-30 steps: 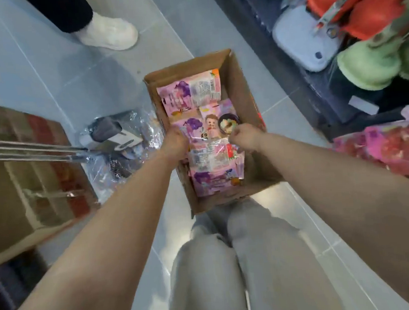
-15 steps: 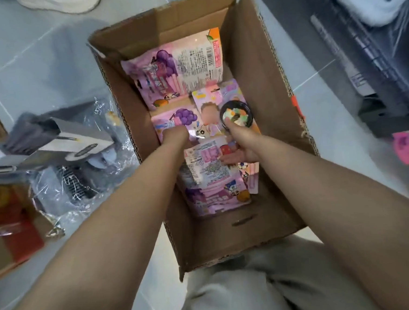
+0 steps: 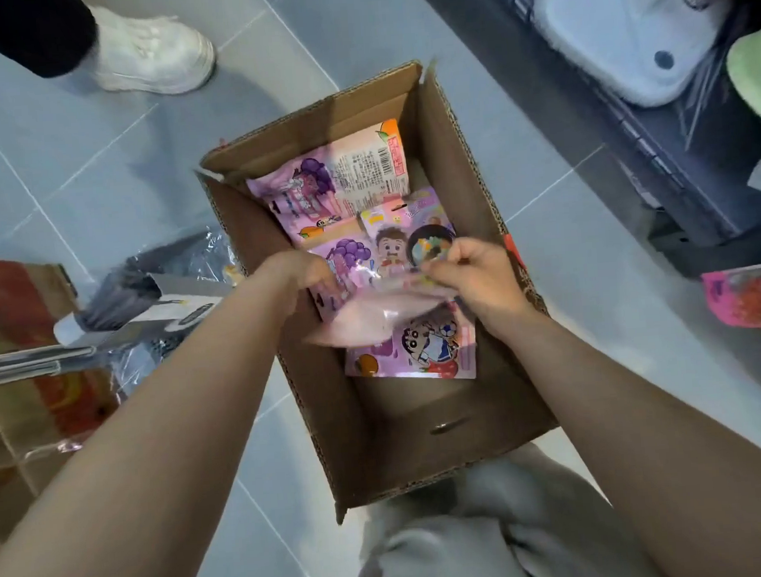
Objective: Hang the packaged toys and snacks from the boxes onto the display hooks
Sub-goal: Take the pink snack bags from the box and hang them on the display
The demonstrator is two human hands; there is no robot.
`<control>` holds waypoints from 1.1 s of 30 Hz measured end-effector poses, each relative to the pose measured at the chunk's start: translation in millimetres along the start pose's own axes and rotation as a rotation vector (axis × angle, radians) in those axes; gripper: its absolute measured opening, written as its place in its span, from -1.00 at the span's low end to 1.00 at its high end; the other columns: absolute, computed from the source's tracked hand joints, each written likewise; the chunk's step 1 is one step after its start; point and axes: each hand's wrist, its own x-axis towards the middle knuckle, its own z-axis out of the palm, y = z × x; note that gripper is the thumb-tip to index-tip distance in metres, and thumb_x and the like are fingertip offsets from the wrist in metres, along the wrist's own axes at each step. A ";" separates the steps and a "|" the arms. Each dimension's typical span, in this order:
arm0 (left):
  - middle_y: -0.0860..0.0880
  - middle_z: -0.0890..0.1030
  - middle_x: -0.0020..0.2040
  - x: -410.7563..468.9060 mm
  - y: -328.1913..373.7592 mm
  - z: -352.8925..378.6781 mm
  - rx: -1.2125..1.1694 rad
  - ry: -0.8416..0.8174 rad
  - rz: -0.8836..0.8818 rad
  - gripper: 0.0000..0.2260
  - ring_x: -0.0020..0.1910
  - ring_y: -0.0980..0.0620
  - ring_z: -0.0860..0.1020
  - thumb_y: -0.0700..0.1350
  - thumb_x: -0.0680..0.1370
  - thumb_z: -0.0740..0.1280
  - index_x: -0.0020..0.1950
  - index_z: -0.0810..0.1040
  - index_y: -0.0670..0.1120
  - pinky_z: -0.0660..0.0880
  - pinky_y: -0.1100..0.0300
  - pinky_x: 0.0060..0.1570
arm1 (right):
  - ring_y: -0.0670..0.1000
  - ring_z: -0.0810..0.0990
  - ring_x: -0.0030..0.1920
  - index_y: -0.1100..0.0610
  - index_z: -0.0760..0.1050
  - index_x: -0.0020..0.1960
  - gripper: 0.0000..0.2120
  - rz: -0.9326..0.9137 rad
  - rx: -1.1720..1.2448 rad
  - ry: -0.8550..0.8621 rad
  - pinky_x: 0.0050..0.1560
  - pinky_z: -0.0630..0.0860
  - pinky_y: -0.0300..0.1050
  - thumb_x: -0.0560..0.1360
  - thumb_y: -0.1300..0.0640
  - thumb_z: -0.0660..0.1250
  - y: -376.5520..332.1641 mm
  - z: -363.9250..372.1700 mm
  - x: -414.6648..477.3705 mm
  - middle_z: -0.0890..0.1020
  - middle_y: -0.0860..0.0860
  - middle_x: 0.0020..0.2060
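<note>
An open cardboard box stands on the floor between my knees, holding several pink and purple snack packets. Both my hands are inside it. My left hand and my right hand grip the two ends of a pale pink packet, which is blurred and lifted a little above the pile. Under it lies a packet with a cartoon boy. A grape-printed packet lies at the box's far end, and a toy pack with a round window is beside my right hand.
A clear plastic bag with a grey boxed item lies left of the box, next to a brown and red carton. Another person's white shoe is at the far left. Shelving with plush goods runs along the right; pink packets hang there.
The view pulled back from the box. Both hands have closed on a pink packet and raised it off the pile, uncovering the cartoon-boy packet beneath.
</note>
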 end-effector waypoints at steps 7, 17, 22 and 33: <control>-0.23 0.53 0.02 130.2 -0.9 -16.5 -0.667 0.077 0.306 -0.40 -0.14 -0.19 0.60 -0.27 0.20 0.35 0.23 0.33 -0.27 0.55 -0.30 -0.16 | 0.08 0.54 0.05 0.16 0.51 -0.01 -0.72 0.445 -0.863 -0.215 -0.15 0.44 -0.22 0.44 -0.03 0.41 58.0 -22.7 13.7 0.54 0.02 -0.03; -0.14 0.58 0.20 103.3 44.0 -28.4 -0.955 0.280 0.333 -0.23 0.17 -0.13 0.58 0.19 0.21 0.43 0.33 0.37 -0.13 0.56 0.06 -0.03 | 0.13 0.20 0.45 0.16 0.11 0.45 -0.22 -0.240 -1.307 -0.184 0.40 0.16 0.06 0.42 -0.17 0.36 43.7 39.2 82.9 0.21 0.13 0.45; -0.02 0.61 -0.31 101.8 43.5 -20.3 -0.858 0.149 0.210 -0.83 -0.23 0.02 0.55 -0.04 0.51 0.34 0.01 0.50 -0.10 0.62 0.15 -0.24 | 0.12 0.25 0.44 0.14 0.21 0.44 -0.31 -0.310 -1.739 -0.536 0.44 0.01 0.17 0.46 -0.17 0.32 48.3 78.7 100.9 0.41 0.10 0.37; -0.08 0.57 -0.40 -27.9 19.1 -25.2 -0.752 0.076 0.306 -0.77 -0.68 0.15 0.42 -0.44 0.45 0.17 -0.17 0.51 -0.16 0.39 0.35 -0.55 | 0.12 0.46 0.29 0.03 0.46 0.30 -0.66 -0.028 -1.524 -0.478 0.27 0.34 -0.04 0.53 0.13 0.25 -26.7 23.2 -14.4 0.53 0.09 0.24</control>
